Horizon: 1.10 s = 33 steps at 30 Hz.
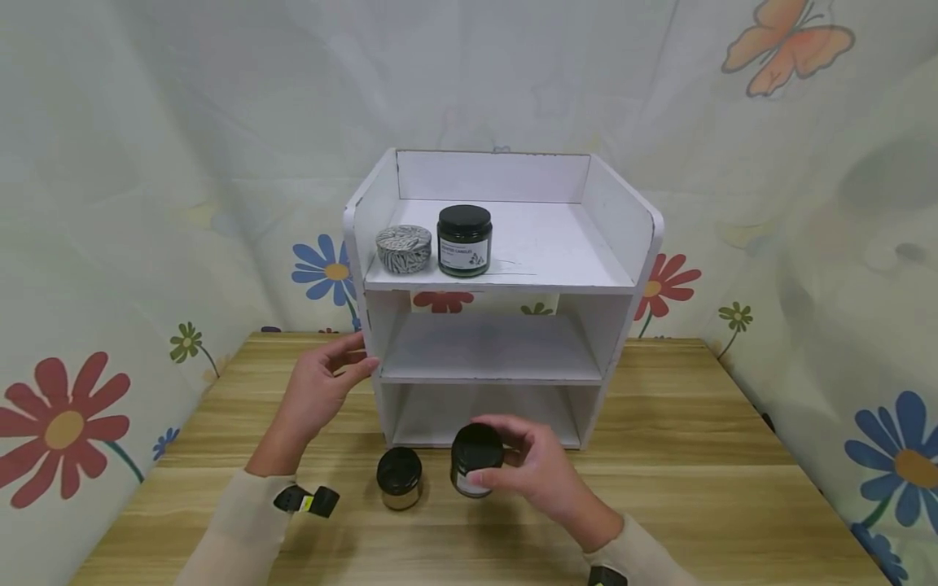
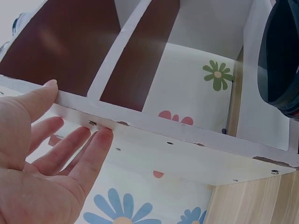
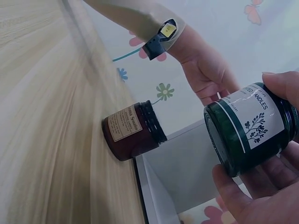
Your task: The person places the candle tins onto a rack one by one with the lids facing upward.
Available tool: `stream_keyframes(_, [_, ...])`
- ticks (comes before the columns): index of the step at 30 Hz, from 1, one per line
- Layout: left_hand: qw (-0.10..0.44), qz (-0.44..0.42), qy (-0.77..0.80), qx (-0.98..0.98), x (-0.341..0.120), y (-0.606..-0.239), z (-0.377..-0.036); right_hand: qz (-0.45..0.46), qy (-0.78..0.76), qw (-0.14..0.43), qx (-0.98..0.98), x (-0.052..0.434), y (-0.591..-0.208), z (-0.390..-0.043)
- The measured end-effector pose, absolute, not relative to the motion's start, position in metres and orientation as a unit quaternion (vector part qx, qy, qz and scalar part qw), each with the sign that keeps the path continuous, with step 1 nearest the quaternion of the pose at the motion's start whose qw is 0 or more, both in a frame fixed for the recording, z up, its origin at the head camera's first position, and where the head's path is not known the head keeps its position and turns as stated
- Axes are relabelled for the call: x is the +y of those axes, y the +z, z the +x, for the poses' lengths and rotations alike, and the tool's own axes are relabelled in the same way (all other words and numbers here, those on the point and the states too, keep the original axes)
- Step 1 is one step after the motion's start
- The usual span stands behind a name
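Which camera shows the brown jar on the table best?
The right wrist view: it shows the brown jar from the side, with its label facing us. The head view mostly shows its black lid from above. In the left wrist view, a dark shape at the right edge might be it; I can't tell.

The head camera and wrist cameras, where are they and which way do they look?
Head: worn on the head, looking forward and down at the white shelf; left hand and right hand show.
Left wrist: worn there, looking at the shelf's side; the left hand shows.
Right wrist: worn there, looking at the held jar and brown jar; both hands show.
Head and right wrist views share both jars.
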<state>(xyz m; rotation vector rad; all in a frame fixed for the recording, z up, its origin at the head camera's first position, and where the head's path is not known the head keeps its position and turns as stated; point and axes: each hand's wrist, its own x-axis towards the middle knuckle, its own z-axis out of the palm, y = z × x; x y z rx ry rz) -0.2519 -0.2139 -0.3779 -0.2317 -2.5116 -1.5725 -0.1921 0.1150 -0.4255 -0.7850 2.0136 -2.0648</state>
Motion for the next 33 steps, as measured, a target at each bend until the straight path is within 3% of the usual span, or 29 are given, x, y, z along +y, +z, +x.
stream_keyframes(33, [0.069,-0.065,-0.53,-0.843,-0.213,-0.376,-0.251,-0.252,-0.686,0.059,0.68,0.11,-0.4,-0.196])
